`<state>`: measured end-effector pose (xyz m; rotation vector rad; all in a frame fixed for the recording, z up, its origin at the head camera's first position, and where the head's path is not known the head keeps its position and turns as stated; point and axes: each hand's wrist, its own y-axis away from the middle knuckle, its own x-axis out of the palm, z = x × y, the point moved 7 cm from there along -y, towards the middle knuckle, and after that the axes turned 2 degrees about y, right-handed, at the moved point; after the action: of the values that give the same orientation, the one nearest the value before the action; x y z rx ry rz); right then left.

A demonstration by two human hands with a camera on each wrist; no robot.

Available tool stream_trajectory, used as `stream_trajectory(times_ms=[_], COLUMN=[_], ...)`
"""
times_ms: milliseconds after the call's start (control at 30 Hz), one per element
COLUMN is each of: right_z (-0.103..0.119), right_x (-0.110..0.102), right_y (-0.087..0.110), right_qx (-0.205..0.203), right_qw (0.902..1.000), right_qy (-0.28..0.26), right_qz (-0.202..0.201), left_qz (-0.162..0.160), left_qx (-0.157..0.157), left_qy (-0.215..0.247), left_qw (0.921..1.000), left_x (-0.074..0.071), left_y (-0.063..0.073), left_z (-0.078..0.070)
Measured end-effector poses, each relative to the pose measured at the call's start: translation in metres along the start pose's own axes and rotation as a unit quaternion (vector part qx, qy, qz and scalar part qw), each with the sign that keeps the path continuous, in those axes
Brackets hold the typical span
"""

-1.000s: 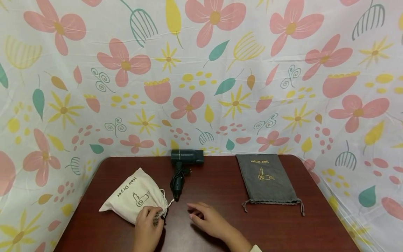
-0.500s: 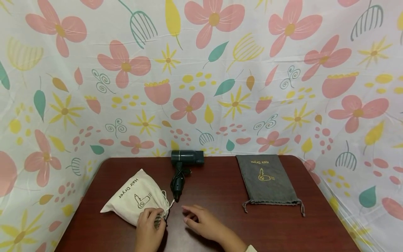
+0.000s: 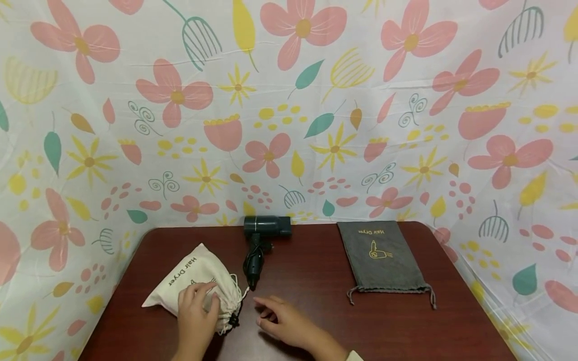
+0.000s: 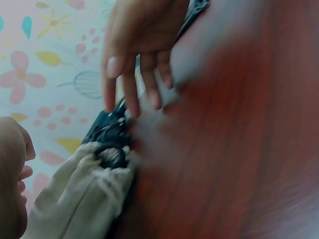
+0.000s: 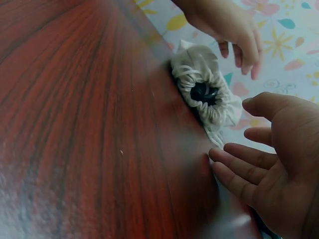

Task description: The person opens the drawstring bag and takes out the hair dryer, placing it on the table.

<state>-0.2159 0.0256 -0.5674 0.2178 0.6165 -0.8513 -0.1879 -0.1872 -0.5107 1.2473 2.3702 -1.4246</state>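
Note:
A cream drawstring bag (image 3: 180, 283) printed "Hair Dryer" lies bulging on the left of the table. Something black (image 5: 204, 93) shows inside its gathered mouth in the right wrist view. Over the bag hovers my left hand (image 3: 195, 308), fingers loosely bent and holding nothing; the right wrist view shows it apart from the cloth. My right hand (image 3: 286, 323) is just right of the bag's mouth, with relaxed fingers and nothing in them. Behind, a dark folding hair dryer (image 3: 267, 226) with its cord bundled at the handle (image 3: 254, 260) lies at the table's back edge.
A flat grey drawstring bag (image 3: 381, 258), also printed "Hair Dryer", lies at the back right. The reddish-brown table (image 3: 311, 265) ends at a floral cloth backdrop (image 3: 289, 125) on the far side and beyond both side edges.
My left hand has left the bag's mouth, moving left and up over the printed side, which bares the gathered opening. The right hand has drifted slightly left toward the bag.

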Motion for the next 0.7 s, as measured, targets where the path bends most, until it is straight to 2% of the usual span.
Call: stream_trajectory(times_ms=[167, 233, 500, 700], right_z=[0.006, 0.007, 0.007, 0.012], right_x=[0.004, 0.005, 0.009, 0.011], right_y=[0.000, 0.000, -0.002, -0.004], right_qx=[-0.021, -0.024, -0.004, 0.004], right_qw=[0.9998, 0.9997, 0.9999, 0.9999], right_qy=[0.005, 0.002, -0.010, -0.009], right_qz=[-0.001, 0.000, 0.009, 0.003], left_qz=[-0.027, -0.028, -0.021, 0.018], left_qx=[0.021, 0.020, -0.030, -0.084], left_qy=[0.008, 0.004, -0.022, -0.050], left_qw=[0.9994, 0.9994, 0.9991, 0.9950], left_x=[-0.009, -0.011, -0.017, -0.016], left_y=[-0.015, -0.020, -0.035, -0.039], left_z=[0.013, 0.018, 0.040, 0.055])
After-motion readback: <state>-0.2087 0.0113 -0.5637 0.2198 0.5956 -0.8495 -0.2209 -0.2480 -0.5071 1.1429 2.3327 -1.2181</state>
